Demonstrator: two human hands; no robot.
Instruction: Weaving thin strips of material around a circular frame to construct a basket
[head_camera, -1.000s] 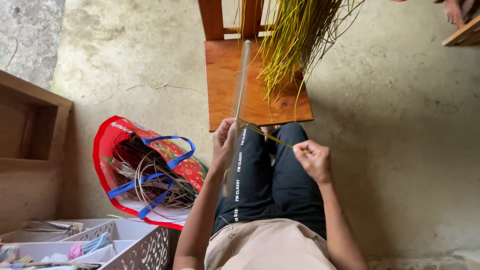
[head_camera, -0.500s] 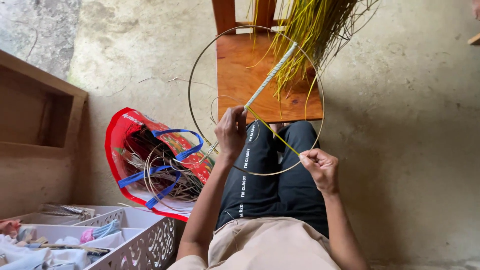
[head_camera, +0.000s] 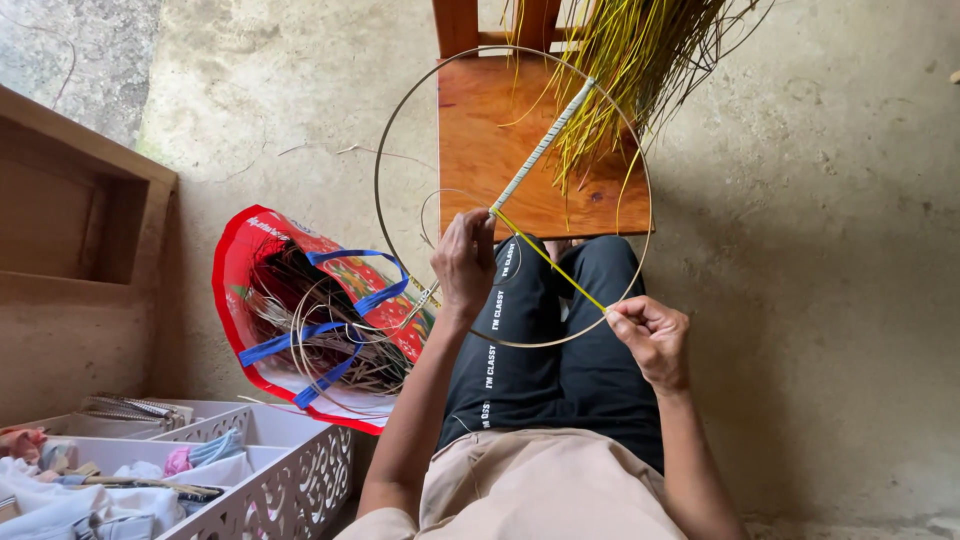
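A thin metal hoop (head_camera: 385, 130) stands tilted above my lap, with a bar across it wrapped in pale strip (head_camera: 540, 150). My left hand (head_camera: 463, 262) pinches the lower end of that wrapped bar near the hoop's middle. A yellow-green reed strand (head_camera: 550, 260) runs taut from there down to my right hand (head_camera: 650, 338), which grips its end at the hoop's lower right rim. A bundle of yellow-green reeds (head_camera: 640, 60) hangs over the wooden stool (head_camera: 480, 140) beyond my knees.
A red bag with blue handles (head_camera: 300, 320) holding coiled wire and dark fibres lies at my left. A white cut-out basket (head_camera: 280, 470) with cloth and tools sits at the lower left. A wooden box (head_camera: 70, 230) stands on the left, on concrete floor.
The hoop has turned from edge-on to face me as a full ring. My right hand has drawn the yellow strand out to the lower right.
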